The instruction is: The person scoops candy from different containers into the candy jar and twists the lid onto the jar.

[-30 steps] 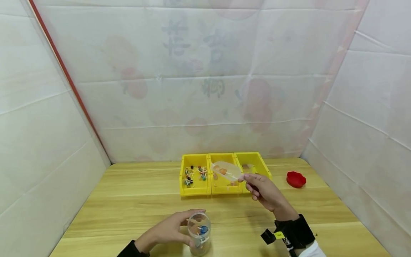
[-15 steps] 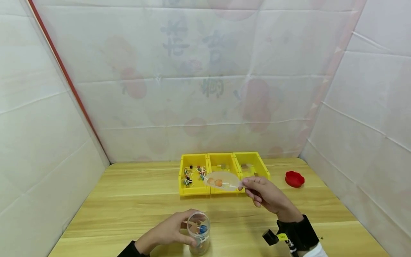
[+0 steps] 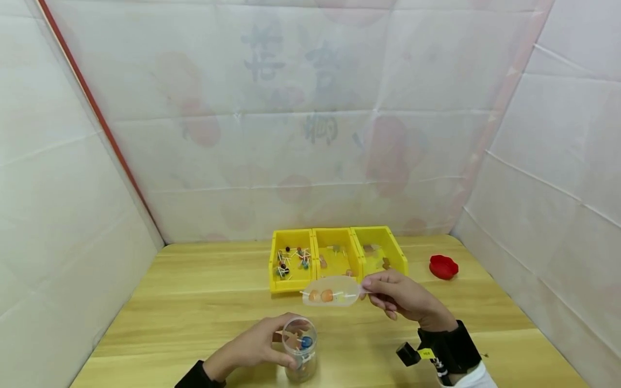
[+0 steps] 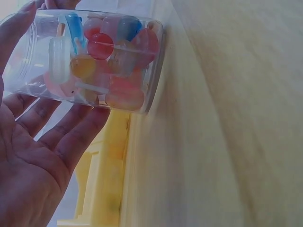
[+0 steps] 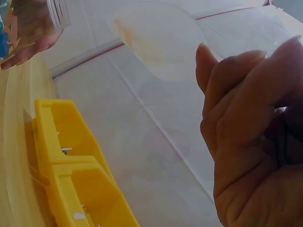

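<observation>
My left hand (image 3: 259, 345) grips a clear plastic jar (image 3: 306, 369), thumb on one side and fingers on the other. The jar is open at the top and stands on the table. Coloured lollipops (image 4: 100, 46), red, blue and yellow among them, show through its wall in the left wrist view. Pinched by its handle, a translucent white scoop (image 3: 335, 281) is in my right hand (image 3: 402, 295). Orange candies (image 3: 326, 295) with white sticks and a pale yellow one lie in the scoop. It hovers level, up and to the right of the jar's mouth, apart from it.
Three joined yellow bins (image 3: 291, 284) stand at the back of the wooden table (image 3: 204, 291). Small dark and coloured lollipops fill part of the left bin; the others hold a few pieces. A red scalloped dish or lid (image 3: 443, 267) lies right. White sheets surround the table.
The scoop has come down and toward me, from over the middle bin to in front of the bins, and turned level. The left hand and jar stay in place.
</observation>
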`<state>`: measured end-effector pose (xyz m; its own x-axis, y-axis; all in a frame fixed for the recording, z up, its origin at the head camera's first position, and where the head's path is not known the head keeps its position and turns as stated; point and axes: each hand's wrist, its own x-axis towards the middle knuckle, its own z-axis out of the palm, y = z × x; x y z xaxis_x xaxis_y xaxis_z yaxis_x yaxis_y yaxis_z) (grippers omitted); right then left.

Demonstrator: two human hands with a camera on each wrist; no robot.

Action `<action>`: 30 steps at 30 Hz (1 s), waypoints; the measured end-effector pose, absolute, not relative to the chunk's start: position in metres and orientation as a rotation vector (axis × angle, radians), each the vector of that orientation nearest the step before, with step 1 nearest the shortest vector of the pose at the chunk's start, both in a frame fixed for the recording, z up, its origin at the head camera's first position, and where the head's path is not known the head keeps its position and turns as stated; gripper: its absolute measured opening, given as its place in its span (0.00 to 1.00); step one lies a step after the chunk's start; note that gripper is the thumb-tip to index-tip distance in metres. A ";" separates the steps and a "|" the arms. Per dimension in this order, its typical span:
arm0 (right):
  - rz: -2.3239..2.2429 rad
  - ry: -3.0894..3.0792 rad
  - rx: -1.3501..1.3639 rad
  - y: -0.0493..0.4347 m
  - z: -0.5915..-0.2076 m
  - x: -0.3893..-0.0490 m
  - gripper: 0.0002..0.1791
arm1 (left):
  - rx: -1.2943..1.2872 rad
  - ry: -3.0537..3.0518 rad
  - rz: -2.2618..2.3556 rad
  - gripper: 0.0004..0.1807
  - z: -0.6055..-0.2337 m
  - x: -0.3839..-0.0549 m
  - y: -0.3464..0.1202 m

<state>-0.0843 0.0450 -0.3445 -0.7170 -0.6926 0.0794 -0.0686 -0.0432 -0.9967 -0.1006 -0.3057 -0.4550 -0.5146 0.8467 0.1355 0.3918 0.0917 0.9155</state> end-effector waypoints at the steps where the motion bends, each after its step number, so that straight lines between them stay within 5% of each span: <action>1: -1.800 1.783 -0.804 0.044 -0.344 -0.085 0.20 | 1.216 1.957 1.407 0.33 -0.454 -0.101 -0.306; 16: -1.457 1.922 -0.952 0.034 -0.326 -0.083 0.17 | 1.209 2.011 1.379 0.33 -0.449 -0.099 -0.305; 30: -1.110 2.155 -0.823 0.020 -0.287 -0.079 0.15 | 1.240 2.045 1.372 0.36 -0.449 -0.096 -0.304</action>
